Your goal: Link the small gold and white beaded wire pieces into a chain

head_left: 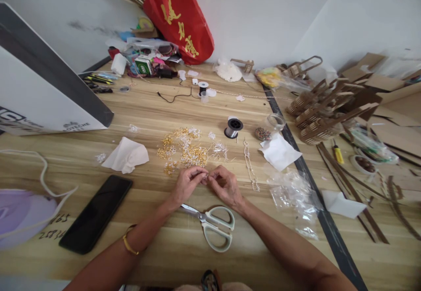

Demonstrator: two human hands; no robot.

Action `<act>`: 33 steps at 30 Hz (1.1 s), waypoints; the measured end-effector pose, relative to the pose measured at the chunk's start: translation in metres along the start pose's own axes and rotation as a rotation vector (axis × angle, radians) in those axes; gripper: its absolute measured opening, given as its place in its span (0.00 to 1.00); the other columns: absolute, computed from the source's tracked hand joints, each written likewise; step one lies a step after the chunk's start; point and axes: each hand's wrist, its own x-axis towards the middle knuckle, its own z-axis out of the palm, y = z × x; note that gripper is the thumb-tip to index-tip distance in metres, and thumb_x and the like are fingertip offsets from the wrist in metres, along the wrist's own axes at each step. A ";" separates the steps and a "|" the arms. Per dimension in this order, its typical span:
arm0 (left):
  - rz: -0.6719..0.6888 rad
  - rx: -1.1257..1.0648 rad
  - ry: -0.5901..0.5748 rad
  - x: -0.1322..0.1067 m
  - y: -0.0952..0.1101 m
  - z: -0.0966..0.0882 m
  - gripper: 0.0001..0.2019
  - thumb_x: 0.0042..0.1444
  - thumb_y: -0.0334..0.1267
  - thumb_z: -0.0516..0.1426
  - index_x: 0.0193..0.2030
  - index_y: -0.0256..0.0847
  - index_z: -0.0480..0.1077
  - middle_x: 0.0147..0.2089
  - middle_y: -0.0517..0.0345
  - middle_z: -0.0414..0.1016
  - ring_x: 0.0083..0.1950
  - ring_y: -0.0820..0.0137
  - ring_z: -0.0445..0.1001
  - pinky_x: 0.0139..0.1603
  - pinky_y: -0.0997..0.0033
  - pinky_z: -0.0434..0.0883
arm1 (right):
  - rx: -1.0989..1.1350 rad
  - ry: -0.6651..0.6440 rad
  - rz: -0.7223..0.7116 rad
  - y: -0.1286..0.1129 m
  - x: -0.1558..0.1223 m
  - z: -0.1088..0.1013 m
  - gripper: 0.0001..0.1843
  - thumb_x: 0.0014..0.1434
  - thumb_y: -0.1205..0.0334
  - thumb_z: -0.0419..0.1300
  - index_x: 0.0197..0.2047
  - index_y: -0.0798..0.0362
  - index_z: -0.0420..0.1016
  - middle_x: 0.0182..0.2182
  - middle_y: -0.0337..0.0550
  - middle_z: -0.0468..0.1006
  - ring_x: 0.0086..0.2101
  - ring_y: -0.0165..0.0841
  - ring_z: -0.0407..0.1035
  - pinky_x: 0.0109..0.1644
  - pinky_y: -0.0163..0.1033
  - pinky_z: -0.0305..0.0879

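My left hand [188, 185] and my right hand [227, 186] meet fingertip to fingertip over the middle of the table. Between their pinched fingers is a tiny shiny piece [205, 177], too small to make out. Just beyond lies a spread of gold and clear beads [194, 154], with a few silvery pins [219, 149] to its right. A pair of scissors [210, 223] with pale green handles rests below my hands, blades pointing left. To the right, a beaded chain [250, 163] is laid out lengthwise on the wood.
A wire spool [233, 127] stands behind the beads, near a tipped jar [275, 123]. A black phone [97, 214] and crumpled tissue [126, 155] lie left. Clear plastic bags [294, 194] are at right, with small woven baskets [315, 124] beyond. A red bag [184, 19] leans against the wall.
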 end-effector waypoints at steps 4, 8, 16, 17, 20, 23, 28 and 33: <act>-0.007 -0.016 -0.011 0.000 -0.002 0.000 0.07 0.51 0.36 0.58 0.32 0.35 0.72 0.25 0.59 0.74 0.27 0.73 0.73 0.31 0.75 0.71 | 0.012 -0.007 0.007 0.000 0.000 0.000 0.07 0.58 0.62 0.56 0.31 0.55 0.70 0.27 0.40 0.69 0.25 0.27 0.63 0.26 0.32 0.59; -0.020 -0.027 -0.017 0.000 -0.002 0.000 0.06 0.50 0.36 0.58 0.32 0.35 0.71 0.24 0.60 0.73 0.27 0.73 0.72 0.30 0.76 0.70 | 0.009 -0.007 0.005 0.001 -0.001 0.000 0.07 0.58 0.61 0.57 0.31 0.55 0.70 0.26 0.40 0.69 0.25 0.26 0.63 0.26 0.32 0.59; 0.006 -0.005 -0.056 -0.001 -0.002 0.000 0.06 0.53 0.37 0.57 0.31 0.36 0.67 0.24 0.61 0.70 0.26 0.74 0.71 0.30 0.76 0.70 | 0.023 -0.038 0.015 0.001 0.000 0.000 0.08 0.59 0.59 0.56 0.32 0.55 0.72 0.27 0.42 0.71 0.26 0.28 0.64 0.29 0.33 0.62; 0.011 0.004 -0.063 -0.001 -0.002 0.000 0.06 0.54 0.38 0.56 0.31 0.36 0.66 0.24 0.62 0.70 0.26 0.74 0.72 0.30 0.76 0.70 | 0.031 -0.045 0.020 0.002 0.000 0.000 0.09 0.58 0.59 0.57 0.32 0.55 0.72 0.28 0.42 0.71 0.27 0.28 0.65 0.29 0.33 0.62; 0.009 0.026 -0.065 -0.002 -0.002 0.000 0.06 0.55 0.39 0.55 0.32 0.37 0.65 0.24 0.62 0.70 0.26 0.74 0.72 0.30 0.76 0.70 | 0.071 -0.060 0.057 0.002 0.002 -0.002 0.10 0.58 0.57 0.57 0.34 0.55 0.72 0.28 0.42 0.72 0.26 0.28 0.64 0.29 0.33 0.62; 0.002 0.031 -0.062 -0.002 -0.001 0.000 0.07 0.56 0.39 0.54 0.33 0.38 0.64 0.24 0.62 0.70 0.25 0.73 0.72 0.28 0.76 0.71 | 0.135 -0.051 0.112 0.001 0.005 -0.004 0.13 0.59 0.54 0.56 0.32 0.55 0.71 0.26 0.40 0.70 0.25 0.27 0.62 0.26 0.32 0.60; 0.022 0.065 -0.066 -0.003 -0.004 0.000 0.07 0.57 0.40 0.53 0.33 0.38 0.64 0.25 0.62 0.69 0.26 0.73 0.72 0.27 0.76 0.71 | 0.251 -0.082 0.194 0.000 0.007 -0.005 0.14 0.57 0.52 0.58 0.32 0.56 0.70 0.25 0.39 0.71 0.24 0.27 0.64 0.27 0.31 0.61; 0.043 0.147 -0.054 -0.004 -0.006 0.000 0.07 0.57 0.41 0.53 0.34 0.38 0.65 0.27 0.61 0.70 0.26 0.73 0.73 0.29 0.76 0.71 | 0.330 -0.145 0.217 0.000 0.006 -0.001 0.13 0.54 0.54 0.61 0.34 0.56 0.71 0.26 0.41 0.75 0.26 0.28 0.68 0.29 0.33 0.64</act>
